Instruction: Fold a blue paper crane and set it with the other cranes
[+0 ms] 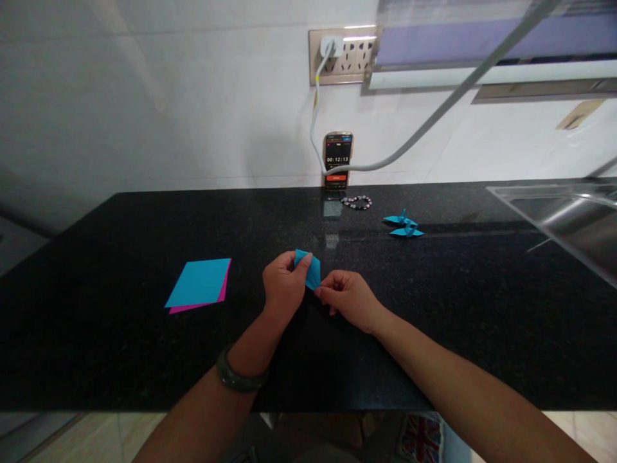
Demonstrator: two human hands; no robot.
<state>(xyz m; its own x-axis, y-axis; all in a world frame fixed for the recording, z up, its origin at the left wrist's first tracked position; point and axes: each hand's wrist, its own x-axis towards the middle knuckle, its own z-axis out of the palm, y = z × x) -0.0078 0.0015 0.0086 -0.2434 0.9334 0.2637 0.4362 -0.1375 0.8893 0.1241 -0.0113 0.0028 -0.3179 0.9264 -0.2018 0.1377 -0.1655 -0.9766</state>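
A partly folded piece of blue origami paper [313, 271] is held between my two hands above the dark countertop. My left hand [284, 283] is closed on its left side, the thumb pressed flat across the front. At the paper's lower right corner, the thumb and fingers of my right hand [349, 297] pinch the tip. To the left lies a blue square sheet [198, 283] on top of a magenta sheet [222, 290], which shows along the right and lower edges. Two folded blue paper cranes [405, 233] rest on the counter, farther back on the right.
A phone [338, 161] showing a timer leans on the wall, with a beaded loop [357, 203] beside it. A white cable [385, 159] runs from the wall socket [342, 56] across the view. A metal sink [578, 218] is set in at the right.
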